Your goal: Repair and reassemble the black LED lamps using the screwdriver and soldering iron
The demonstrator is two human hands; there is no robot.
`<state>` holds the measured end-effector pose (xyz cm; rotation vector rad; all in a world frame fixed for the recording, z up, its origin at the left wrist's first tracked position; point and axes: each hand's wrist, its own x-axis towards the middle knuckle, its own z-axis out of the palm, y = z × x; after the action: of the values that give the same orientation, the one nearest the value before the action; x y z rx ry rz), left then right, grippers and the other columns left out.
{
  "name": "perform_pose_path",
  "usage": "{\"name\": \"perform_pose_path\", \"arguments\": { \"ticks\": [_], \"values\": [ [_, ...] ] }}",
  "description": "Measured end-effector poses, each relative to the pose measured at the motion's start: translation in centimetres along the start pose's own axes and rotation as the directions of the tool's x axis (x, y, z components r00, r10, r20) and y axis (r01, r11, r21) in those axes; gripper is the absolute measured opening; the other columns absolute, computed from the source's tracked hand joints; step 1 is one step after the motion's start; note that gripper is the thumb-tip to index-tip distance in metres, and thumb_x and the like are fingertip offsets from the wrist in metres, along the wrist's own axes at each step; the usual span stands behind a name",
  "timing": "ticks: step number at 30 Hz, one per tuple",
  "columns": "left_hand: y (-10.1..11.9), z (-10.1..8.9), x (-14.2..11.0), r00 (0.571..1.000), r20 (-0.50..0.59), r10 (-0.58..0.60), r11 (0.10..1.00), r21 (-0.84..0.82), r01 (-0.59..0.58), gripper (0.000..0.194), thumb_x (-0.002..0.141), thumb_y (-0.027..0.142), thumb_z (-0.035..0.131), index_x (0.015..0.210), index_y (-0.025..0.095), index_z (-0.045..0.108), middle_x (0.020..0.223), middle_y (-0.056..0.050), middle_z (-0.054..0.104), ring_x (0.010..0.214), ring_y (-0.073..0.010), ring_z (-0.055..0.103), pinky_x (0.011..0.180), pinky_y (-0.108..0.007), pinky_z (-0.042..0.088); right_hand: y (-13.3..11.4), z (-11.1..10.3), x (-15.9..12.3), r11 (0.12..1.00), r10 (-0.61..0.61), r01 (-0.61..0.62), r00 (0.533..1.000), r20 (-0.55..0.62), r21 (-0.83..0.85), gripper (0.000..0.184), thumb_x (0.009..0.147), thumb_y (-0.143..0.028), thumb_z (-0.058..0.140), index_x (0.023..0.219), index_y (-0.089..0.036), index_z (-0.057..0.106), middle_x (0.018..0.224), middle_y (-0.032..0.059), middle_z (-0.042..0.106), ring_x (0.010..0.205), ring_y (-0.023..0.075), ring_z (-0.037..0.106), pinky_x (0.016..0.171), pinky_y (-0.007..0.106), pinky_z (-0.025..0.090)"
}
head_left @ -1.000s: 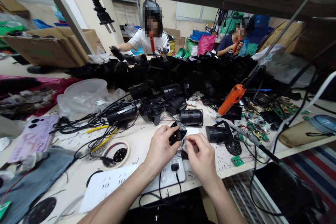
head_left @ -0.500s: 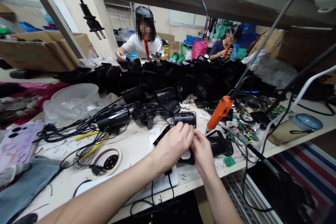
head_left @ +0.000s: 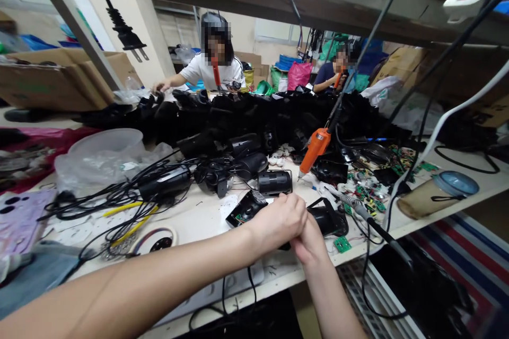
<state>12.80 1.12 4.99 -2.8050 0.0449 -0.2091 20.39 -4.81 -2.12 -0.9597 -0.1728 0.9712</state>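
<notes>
My left hand (head_left: 280,221) reaches across to the right, its fingers curled closed against my right hand (head_left: 310,235). Both hands press together above the bench's front part, and whatever lies between their fingers is hidden. Just beyond my left wrist sits an open black housing (head_left: 247,207) with a bit of green circuit board showing inside. Behind the hands lies a black cylindrical housing (head_left: 274,182). A second black housing with a bracket (head_left: 326,218) rests right beside my right hand. Part of a dark piece shows beneath the hands.
An orange electric screwdriver (head_left: 315,151) hangs over the bench. Green circuit boards (head_left: 369,190) and a lidded cup (head_left: 437,195) lie to the right. Black cables (head_left: 115,190), a tape roll (head_left: 153,241) and a white power strip (head_left: 207,296) are at left and front. Two people sit across.
My left hand has let go of the black housing, which now rests on the bench, and has moved right to meet my right hand. The view has shifted, and the screwdriver appears further left.
</notes>
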Motion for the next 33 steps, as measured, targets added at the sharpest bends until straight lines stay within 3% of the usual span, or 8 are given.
{"name": "perform_pose_path", "arguments": {
  "ticks": [7, 14, 18, 23, 26, 29, 31, 33],
  "values": [
    [-0.6, 0.0, 0.0, 0.999, -0.004, 0.053, 0.997, -0.052, -0.053, 0.023, 0.089, 0.004, 0.041, 0.099, 0.007, 0.062, 0.093, -0.014, 0.062, 0.085, -0.0258, 0.056, 0.067, -0.035, 0.045, -0.1, -0.1, -0.1, 0.999, -0.026, 0.027, 1.000, -0.008, 0.034, 0.020, 0.055, -0.025, 0.075, 0.071, -0.020, 0.064, 0.074, 0.0001, 0.071, 0.079, 0.0205, 0.067, 0.069, 0.031, 0.059],
    [-2.5, 0.2, -0.7, 0.998, 0.049, -0.047, 0.921, -0.385, 0.063, 0.029, 0.081, -0.002, 0.045, 0.103, 0.009, 0.060, 0.097, -0.011, 0.062, 0.087, -0.0233, 0.056, 0.072, -0.031, 0.048, -1.2, 0.3, -0.5, 0.999, -0.012, 0.011, 0.998, 0.060, 0.032, 0.014, 0.053, -0.019, 0.077, 0.065, -0.018, 0.070, 0.070, -0.0010, 0.070, 0.079, 0.0149, 0.065, 0.079, 0.023, 0.055],
    [-3.4, 1.3, -1.4, 0.980, 0.045, -0.193, 0.763, -0.621, 0.179, 0.039, 0.072, -0.007, 0.047, 0.102, 0.013, 0.063, 0.098, -0.008, 0.064, 0.087, -0.0197, 0.061, 0.074, -0.027, 0.050, -1.4, 0.4, -0.6, 1.000, -0.011, 0.011, 0.996, 0.083, 0.010, 0.022, 0.054, -0.019, 0.077, 0.076, -0.016, 0.075, 0.085, 0.0030, 0.074, 0.096, 0.0183, 0.065, 0.094, 0.026, 0.051],
    [-3.6, 2.5, -2.4, 0.919, 0.024, -0.395, 0.526, -0.813, 0.248, 0.047, 0.069, 0.001, 0.060, 0.114, 0.016, 0.064, 0.106, -0.008, 0.069, 0.094, -0.0216, 0.065, 0.081, -0.031, 0.051, -0.6, -0.1, -0.6, 0.997, -0.015, 0.018, 0.999, 0.046, -0.078, 0.030, 0.058, -0.027, 0.079, 0.085, -0.014, 0.074, 0.097, 0.0084, 0.073, 0.092, 0.0199, 0.066, 0.089, 0.032, 0.054],
    [-3.5, 3.1, -3.0, 0.841, 0.171, -0.513, 0.246, -0.909, 0.335, 0.051, 0.063, 0.007, 0.069, 0.113, 0.017, 0.065, 0.103, -0.005, 0.071, 0.088, -0.0206, 0.066, 0.076, -0.030, 0.051, -0.1, -0.3, -0.9, 0.984, -0.090, 0.090, 0.996, 0.008, -0.155, 0.031, 0.063, -0.029, 0.078, 0.090, -0.017, 0.070, 0.092, 0.0062, 0.071, 0.083, 0.0182, 0.066, 0.084, 0.035, 0.055],
    [-3.2, 3.9, -3.6, 0.769, 0.334, -0.544, -0.018, -0.922, 0.387, 0.052, 0.056, 0.007, 0.072, 0.107, 0.016, 0.066, 0.088, -0.001, 0.070, 0.074, -0.0168, 0.062, 0.066, -0.026, 0.048, 0.0, -0.4, -1.6, 0.942, -0.234, 0.217, 0.971, -0.038, -0.256, 0.022, 0.067, -0.025, 0.077, 0.085, -0.020, 0.066, 0.085, 0.0016, 0.065, 0.076, 0.0150, 0.062, 0.076, 0.030, 0.053],
    [-2.8, 4.5, -3.9, 0.747, 0.374, -0.549, -0.095, -0.916, 0.389, 0.053, 0.054, 0.006, 0.071, 0.106, 0.016, 0.065, 0.084, 0.001, 0.067, 0.068, -0.0142, 0.058, 0.061, -0.024, 0.044, -0.2, -0.3, -2.2, 0.811, -0.412, 0.383, 0.911, 0.033, -0.442, 0.010, 0.072, -0.020, 0.073, 0.080, -0.020, 0.066, 0.083, 0.0011, 0.061, 0.075, 0.0139, 0.057, 0.074, 0.027, 0.049],
    [-2.4, 4.8, -4.2, 0.744, 0.366, -0.559, -0.090, -0.919, 0.384, 0.052, 0.055, 0.007, 0.068, 0.106, 0.015, 0.063, 0.080, 0.003, 0.064, 0.064, -0.0123, 0.054, 0.057, -0.023, 0.041, -0.3, 0.0, -2.8, 0.525, -0.553, 0.562, 0.796, 0.246, -0.639, 0.003, 0.081, -0.017, 0.064, 0.080, -0.019, 0.066, 0.083, 0.0023, 0.059, 0.075, 0.0140, 0.055, 0.073, 0.027, 0.048]
  ]
}}
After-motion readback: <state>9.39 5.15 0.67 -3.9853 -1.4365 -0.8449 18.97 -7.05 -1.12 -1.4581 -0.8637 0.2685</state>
